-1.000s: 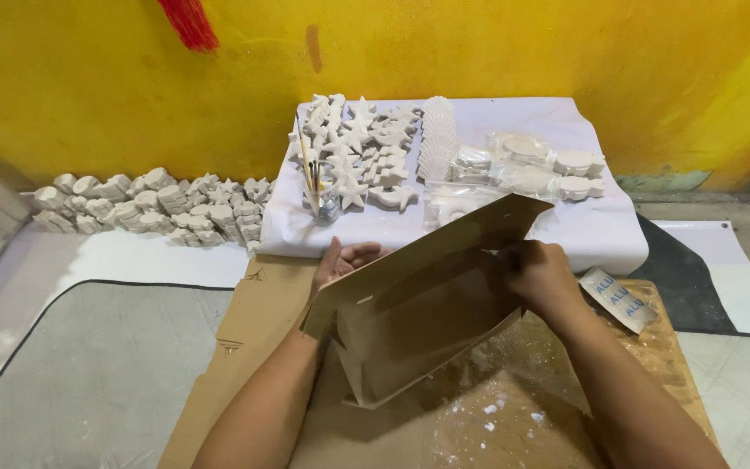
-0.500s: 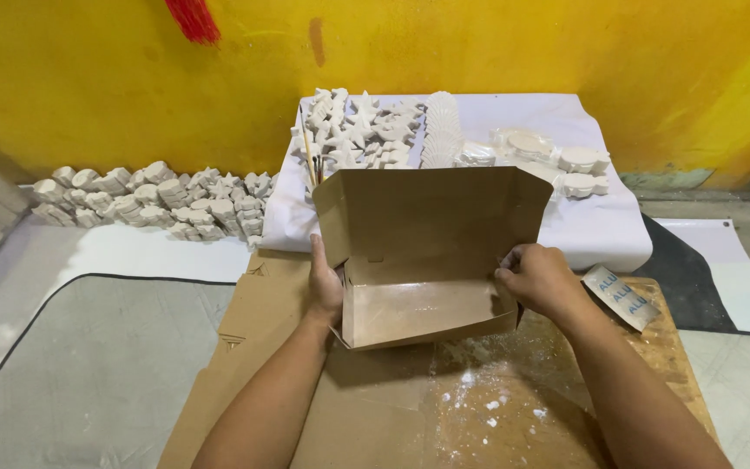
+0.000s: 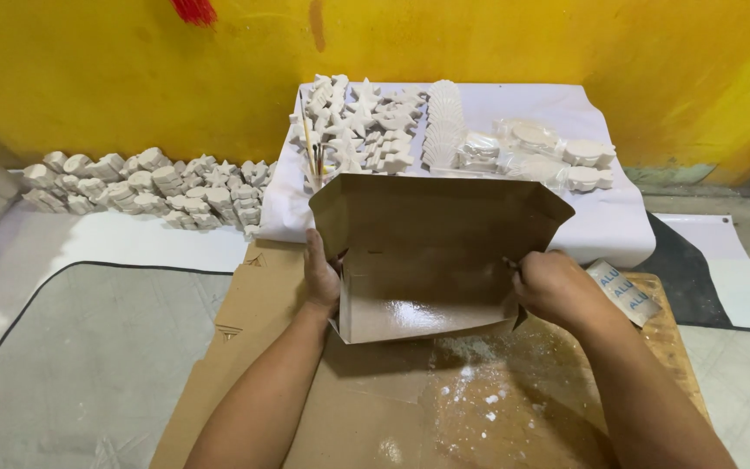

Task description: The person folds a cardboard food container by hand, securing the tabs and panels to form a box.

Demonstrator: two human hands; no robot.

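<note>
- The left hand (image 3: 323, 276) grips the left end wall of the brown cardboard box (image 3: 431, 260): the thumb lies along the outside edge and the fingers curl round the wall, closed on the card.
- The right hand (image 3: 555, 287) pinches the box's right end wall, fingers bent tight on the edge, knuckles toward the camera.
- The box sits between the two hands, open toward the camera. Its lid stands up behind, with a small flap folded out at each upper corner, and its glossy pale floor catches the light.
- Under the box lies a flat sheet of brown cardboard (image 3: 245, 347). Just in front of the box, the sheet is dusted with white powder (image 3: 470, 382).
- Right of the box, touching the right wrist, a small printed packet (image 3: 625, 292) lies on a wooden board (image 3: 674, 347).
- Behind the box a white cloth (image 3: 618, 217) covers a low surface. On it, beyond the lid, lie white plaster figures (image 3: 366, 126), a stack of white scalloped pieces (image 3: 444, 126) and bagged white pieces (image 3: 557, 156).
- Just behind the box's left upper corner a cup holds thin brushes (image 3: 314, 161).
- Left of the box, well apart, more white plaster pieces (image 3: 149, 187) are heaped along the foot of the yellow wall (image 3: 132, 78).
- Left of the cardboard sheet lies a grey mat (image 3: 71, 365).
</note>
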